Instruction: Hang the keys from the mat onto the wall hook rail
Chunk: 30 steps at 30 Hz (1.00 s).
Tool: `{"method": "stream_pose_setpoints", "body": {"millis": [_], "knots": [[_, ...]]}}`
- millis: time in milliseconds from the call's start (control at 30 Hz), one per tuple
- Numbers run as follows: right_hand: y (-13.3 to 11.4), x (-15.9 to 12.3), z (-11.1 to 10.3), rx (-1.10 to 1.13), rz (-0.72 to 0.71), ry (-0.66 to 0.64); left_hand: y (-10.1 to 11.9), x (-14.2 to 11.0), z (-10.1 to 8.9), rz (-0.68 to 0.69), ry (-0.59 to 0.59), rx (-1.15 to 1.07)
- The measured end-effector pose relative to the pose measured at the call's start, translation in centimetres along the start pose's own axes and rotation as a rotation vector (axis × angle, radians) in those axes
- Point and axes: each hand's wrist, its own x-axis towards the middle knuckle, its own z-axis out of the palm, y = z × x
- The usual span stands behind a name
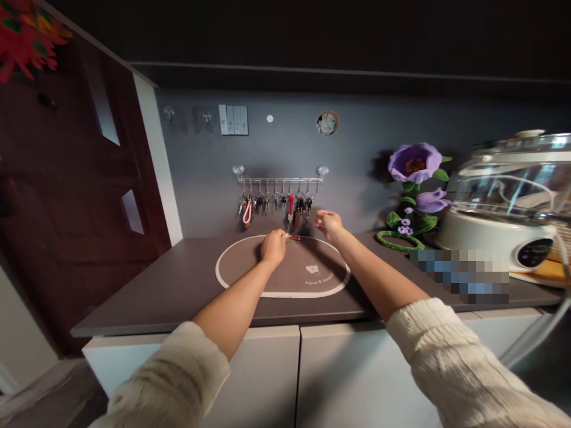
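My left hand point(273, 246) rests on an oval brown mat point(250, 278) and is closed in a pinch on a small red-tagged key point(295, 238) lying at the mat's far edge. My right hand point(329, 223) hovers just right of it, fingers loosely curled, holding nothing I can see, close below the hanging keys. On the grey wall above, a chrome key rack point(279, 178) carries several keys point(276, 205), among them one with a pink strap and one with a red tag.
A dark countertop point(178, 285) spans white cabinets. To the right stand a purple fabric flower decoration point(414, 190) and a white glass-lidded appliance point(508, 202). A dark wooden door point(66, 196) is on the left. Light switches point(233, 120) sit above the rack.
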Motion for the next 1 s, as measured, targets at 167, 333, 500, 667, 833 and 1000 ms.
{"method": "stream_pose_setpoints", "body": {"millis": [167, 333, 500, 667, 833, 1000], "knots": [[2.7, -1.3, -0.5, -0.261, -0.07, -0.193, -0.2, 0.2, 0.0, -0.006, -0.018, -0.034], [5.0, -0.5, -1.0, -0.725, -0.341, -0.291, -0.3, 0.2, 0.1, 0.008, -0.034, -0.055], [5.7, 0.3, -0.9, -1.114, -0.515, -0.389, -0.4, 0.2, 0.3, 0.016, -0.062, -0.043], [5.8, 0.7, -0.7, -1.255, -0.58, -0.456, -0.5, 0.2, 0.5, 0.035, -0.089, -0.032], [5.6, 0.6, -0.8, -1.256, -0.597, -0.455, -0.5, 0.1, 0.4, 0.054, -0.109, -0.024], [5.4, 0.1, -0.9, -1.216, -0.584, -0.407, -0.4, 0.1, 0.3, 0.062, -0.119, -0.029]]}}
